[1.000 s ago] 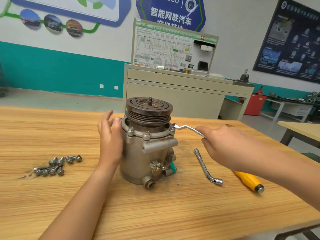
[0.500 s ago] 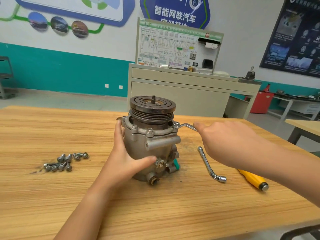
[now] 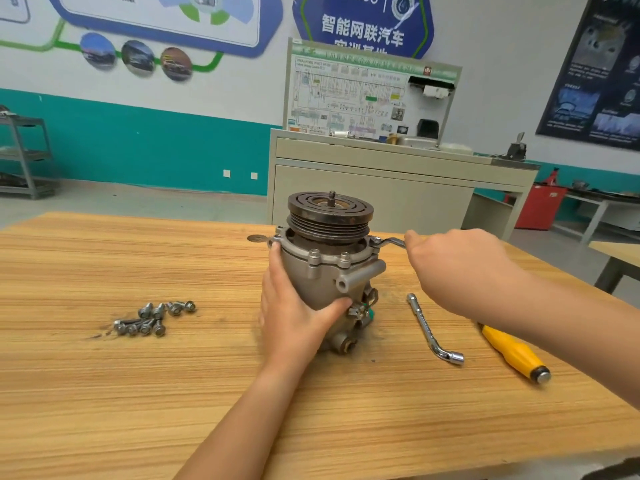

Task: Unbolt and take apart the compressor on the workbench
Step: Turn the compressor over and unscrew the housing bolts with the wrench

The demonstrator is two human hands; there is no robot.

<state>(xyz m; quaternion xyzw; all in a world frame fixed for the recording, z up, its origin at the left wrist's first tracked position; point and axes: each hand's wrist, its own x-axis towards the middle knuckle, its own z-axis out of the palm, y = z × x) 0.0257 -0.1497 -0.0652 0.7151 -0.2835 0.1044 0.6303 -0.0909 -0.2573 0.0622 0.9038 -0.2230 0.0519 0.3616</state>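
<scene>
Though half covered by the left hand [image 3: 294,313], stands upright near the middle of the pale wood-grain worktop [image 3: 138,393]: grey cast-metal compressor [image 3: 325,282], dark grooved pulley [image 3: 330,216] on top. Wraps that hand round the housing's left side, thumb across the front, fingertips up at the flange. Closes the right hand [image 3: 457,268] over a slim silver wrench [image 3: 389,241], hiding nearly all of the handle; only the short stretch to the flange's right edge on show. Cannot tell whether the wrench head sits on a bolt there. Two silver flange bolts [image 3: 314,254] seated at the front rim.

Hides the shaft of a yellow-handled screwdriver [image 3: 512,351] behind the right forearm, handle lying on the worktop to the right. Between it and the compressor, a chrome L-shaped socket wrench [image 3: 429,327], lying flat. Well to the left, a loose cluster of grey flanged bolts [image 3: 152,318] on the bare wood, too tangled to count. Both forearms cut off by the frame's edges.
</scene>
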